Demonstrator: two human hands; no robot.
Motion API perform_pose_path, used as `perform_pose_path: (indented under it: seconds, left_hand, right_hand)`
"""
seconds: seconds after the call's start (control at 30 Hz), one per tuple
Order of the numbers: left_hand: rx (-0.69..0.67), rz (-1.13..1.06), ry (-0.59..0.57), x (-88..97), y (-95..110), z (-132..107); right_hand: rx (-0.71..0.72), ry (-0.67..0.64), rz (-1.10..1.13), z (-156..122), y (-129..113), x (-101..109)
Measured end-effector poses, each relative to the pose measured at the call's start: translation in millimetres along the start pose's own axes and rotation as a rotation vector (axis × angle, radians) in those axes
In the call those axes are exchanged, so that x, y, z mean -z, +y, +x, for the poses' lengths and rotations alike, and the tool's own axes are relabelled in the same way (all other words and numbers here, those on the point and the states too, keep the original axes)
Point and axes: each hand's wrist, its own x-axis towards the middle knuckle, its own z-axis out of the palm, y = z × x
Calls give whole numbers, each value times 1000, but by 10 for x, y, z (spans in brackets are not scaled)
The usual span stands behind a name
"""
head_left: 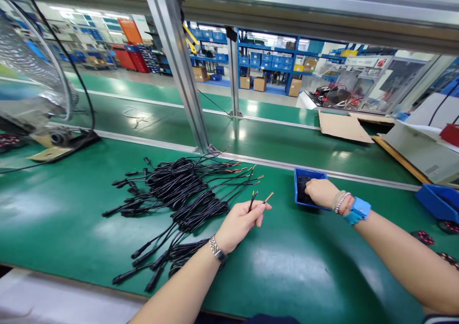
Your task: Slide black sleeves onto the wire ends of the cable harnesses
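Pinching split wire ends [269, 196], the left hand [239, 222] has its fingers [258, 214] pressed together over the bench [304, 271], while the right hand [321, 193] dips into a blue bin [309, 172] of small black pieces [302, 184] (whether those fingers have caught one, I can't tell from here). Around the left wrist and beyond it lie coiled black cables [179, 180], connectors [120, 278] toward one side and coppery wire tips [234, 171] toward the other, so the stripping looks done, but most ends appear untouched otherwise, and I make out no separate finished pile.
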Motion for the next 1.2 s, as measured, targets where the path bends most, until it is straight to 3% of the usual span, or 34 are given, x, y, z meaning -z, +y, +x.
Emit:
perform_pose_path:
  seconds: [0.13,0.4,0.63,0.8,0.93,1.2]
  left_hand:
    - [8,-26,9,-6,9,-3]
    - [-36,-139,51,16,-39,22]
    - [-17,-206,61,19,-43,29]
    - [-24,-262,101,12,-47,33]
    - [-36,-264,150,15,-46,36]
    - [-113,-329,278,63,-23,55]
  right_hand:
    - [29,4,37,31,-35,-41]
    - [53,55,276,15,221,-59]
    - [8,125,474,19,245,-92]
    - [-89,163,980,-44,240,0]
    - [-130,205,1457,-96,32,150]
    - [110,321,2047,146,-773,497]
